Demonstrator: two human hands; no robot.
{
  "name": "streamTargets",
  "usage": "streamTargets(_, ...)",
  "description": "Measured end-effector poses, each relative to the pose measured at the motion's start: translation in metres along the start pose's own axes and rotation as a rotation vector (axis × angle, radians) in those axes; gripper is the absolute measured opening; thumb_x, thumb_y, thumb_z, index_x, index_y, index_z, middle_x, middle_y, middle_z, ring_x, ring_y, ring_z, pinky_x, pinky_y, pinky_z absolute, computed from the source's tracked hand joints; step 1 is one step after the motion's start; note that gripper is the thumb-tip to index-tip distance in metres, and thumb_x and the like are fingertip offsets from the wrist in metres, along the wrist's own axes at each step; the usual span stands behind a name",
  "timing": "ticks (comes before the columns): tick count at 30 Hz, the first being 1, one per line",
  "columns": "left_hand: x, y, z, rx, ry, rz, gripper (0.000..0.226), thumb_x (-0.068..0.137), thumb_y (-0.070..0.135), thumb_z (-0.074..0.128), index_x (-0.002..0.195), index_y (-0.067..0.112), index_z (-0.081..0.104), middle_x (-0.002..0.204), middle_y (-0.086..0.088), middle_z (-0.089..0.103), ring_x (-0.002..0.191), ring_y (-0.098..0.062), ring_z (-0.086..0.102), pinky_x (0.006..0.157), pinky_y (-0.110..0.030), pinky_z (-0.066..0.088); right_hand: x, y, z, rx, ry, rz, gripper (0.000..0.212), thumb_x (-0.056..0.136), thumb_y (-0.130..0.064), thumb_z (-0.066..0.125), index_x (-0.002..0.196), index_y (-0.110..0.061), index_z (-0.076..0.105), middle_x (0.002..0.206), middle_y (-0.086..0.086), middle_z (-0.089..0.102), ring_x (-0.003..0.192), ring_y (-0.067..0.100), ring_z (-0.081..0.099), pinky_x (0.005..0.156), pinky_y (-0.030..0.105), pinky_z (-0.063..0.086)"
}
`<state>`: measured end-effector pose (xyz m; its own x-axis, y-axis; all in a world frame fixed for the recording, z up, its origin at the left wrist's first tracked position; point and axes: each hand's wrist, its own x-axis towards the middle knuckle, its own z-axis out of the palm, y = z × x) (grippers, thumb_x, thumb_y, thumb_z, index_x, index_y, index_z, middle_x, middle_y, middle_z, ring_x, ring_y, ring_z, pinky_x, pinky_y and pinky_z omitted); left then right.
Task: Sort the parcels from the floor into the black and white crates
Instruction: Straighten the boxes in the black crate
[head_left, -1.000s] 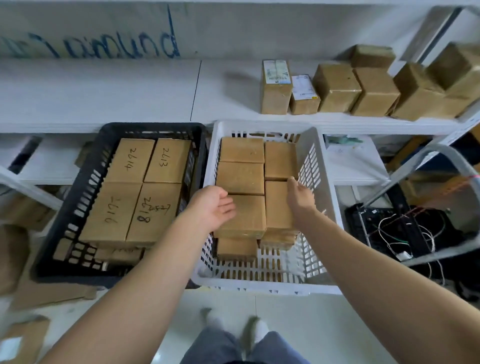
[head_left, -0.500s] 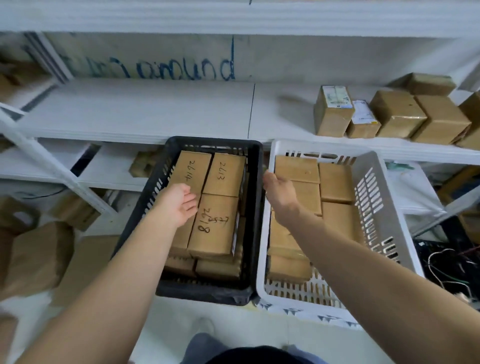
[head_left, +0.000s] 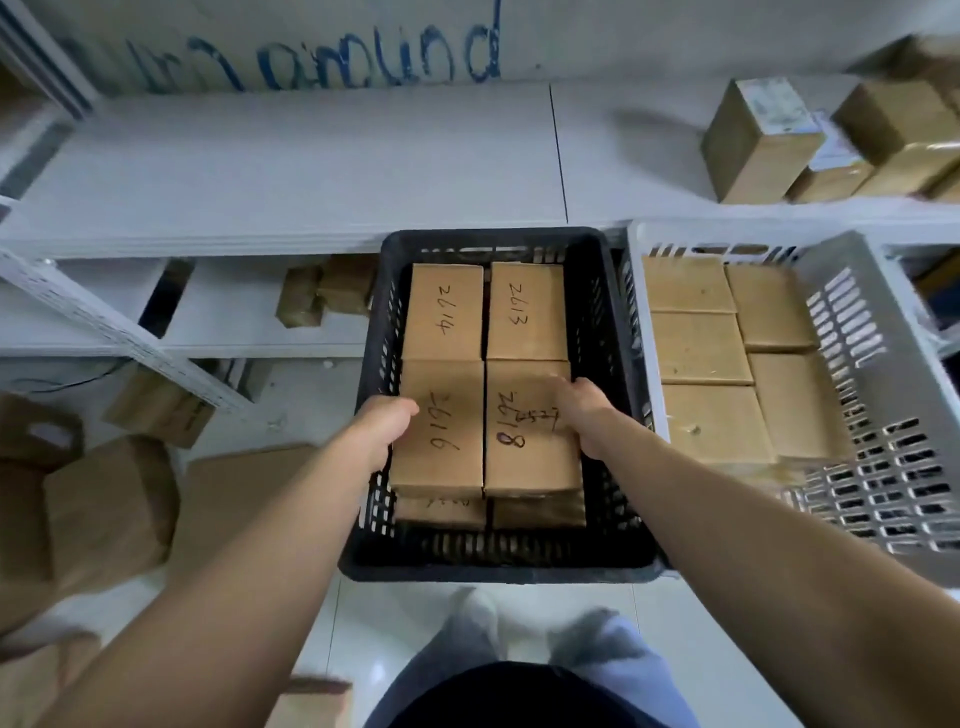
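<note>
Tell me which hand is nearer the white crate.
Right. The right hand lies on the 2618 parcel in the black crate, by the wall beside the white crate. The left hand is at the 2616 parcel's left edge, a parcel farther away.

You work with one view: the wide-angle camera worn on your head. It faces forward and steeply down, close above the black crate (head_left: 498, 566) at frame centre. The white crate (head_left: 857, 364) runs off the right edge; the shelf (head_left: 291, 171) fills the upper frame, the floor (head_left: 374, 623) the bottom.
</note>
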<state>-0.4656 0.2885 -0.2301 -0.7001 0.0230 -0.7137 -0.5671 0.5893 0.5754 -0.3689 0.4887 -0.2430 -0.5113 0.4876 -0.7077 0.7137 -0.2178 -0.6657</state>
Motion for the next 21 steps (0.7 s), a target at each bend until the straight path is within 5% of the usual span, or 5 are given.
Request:
streamTargets(3,0.007,-0.005,0.002,0.018,-0.061,-0.011,0.038,0.094,0.018,0.052,0.13,0.004,0.051,0.115,-0.007,0.06,0.095,-0.021,0.056,0.078,-0.027,0.043,0.0,0.004,0.003,-0.012,0.006,0.063,0.058,0.094,-0.045,0.046,0.139,-0.01,0.036,0.116,0.013,0.059,0.1,0.029,0.058,0.092,0.042,0.049)
streamTargets(5,0.011,-0.009,0.005,0.036,-0.075,-0.024,0.041,0.094,0.021,0.053,0.132,0.005,0.051,0.123,-0.011,0.059,0.107,-0.026,0.056,0.088,-0.033,0.045,0.001,0.006,0.004,-0.02,-0.004,0.093,0.063,0.094,-0.046,0.046,0.144,-0.011,0.03,0.128,0.013,0.054,0.113,0.032,0.054,0.1,0.045,0.044)
streamTargets(8,0.017,-0.014,0.008,0.068,-0.032,-0.008,0.038,0.093,0.017,0.053,0.129,0.005,0.052,0.125,-0.013,0.057,0.106,-0.027,0.055,0.083,-0.033,0.043,0.001,0.011,0.007,-0.031,-0.024,0.116,0.068,0.095,-0.048,0.045,0.148,-0.012,0.021,0.142,0.011,0.043,0.127,0.032,0.043,0.106,0.04,0.036)
streamTargets(11,0.02,-0.018,0.008,0.077,0.004,-0.017,0.04,0.092,0.014,0.053,0.131,0.004,0.049,0.132,-0.014,0.053,0.115,-0.028,0.051,0.09,-0.036,0.042,0.002,0.019,0.008,-0.053,-0.001,0.123,0.072,0.094,-0.049,0.046,0.149,-0.012,0.019,0.143,0.011,0.041,0.128,0.031,0.041,0.105,0.041,0.035)
streamTargets(21,0.014,-0.03,0.015,0.062,-0.022,-0.047,0.035,0.093,0.012,0.051,0.126,0.003,0.053,0.121,-0.013,0.057,0.103,-0.027,0.054,0.079,-0.034,0.042,-0.006,0.036,0.004,-0.011,0.006,0.173,0.071,0.092,-0.052,0.046,0.147,-0.014,0.022,0.14,0.012,0.046,0.126,0.033,0.045,0.106,0.05,0.037)
